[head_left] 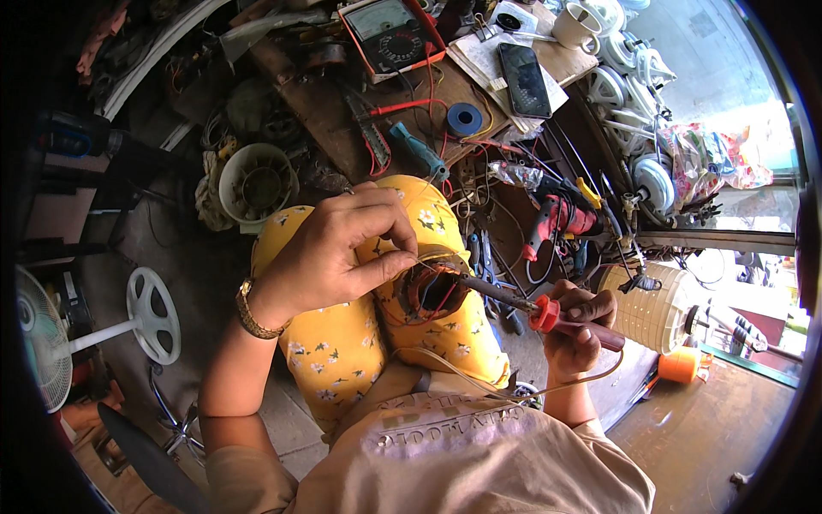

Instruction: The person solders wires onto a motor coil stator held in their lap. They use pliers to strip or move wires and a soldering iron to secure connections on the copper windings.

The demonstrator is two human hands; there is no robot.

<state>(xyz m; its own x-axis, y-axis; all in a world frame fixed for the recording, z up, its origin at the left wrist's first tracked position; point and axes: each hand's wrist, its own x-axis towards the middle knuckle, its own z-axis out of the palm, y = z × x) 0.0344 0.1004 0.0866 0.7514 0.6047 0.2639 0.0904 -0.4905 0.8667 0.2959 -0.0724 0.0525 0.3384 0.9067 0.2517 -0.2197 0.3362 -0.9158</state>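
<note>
Here | left fingers (399, 230) pinch wire (419, 259) beside coil (416, 290) | right fingers (592, 307) wrap soldering iron (545, 313)

One bare left hand (364, 244) and one bare right hand (582, 324), with one ring-shaped, wire-wound metal core (417, 289) between them; one red-handled soldering iron (543, 314) in the right hand. Beyond both hands: one round blue tape roll (465, 120), one black rectangular phone (524, 79), one white mug (575, 29).
</note>
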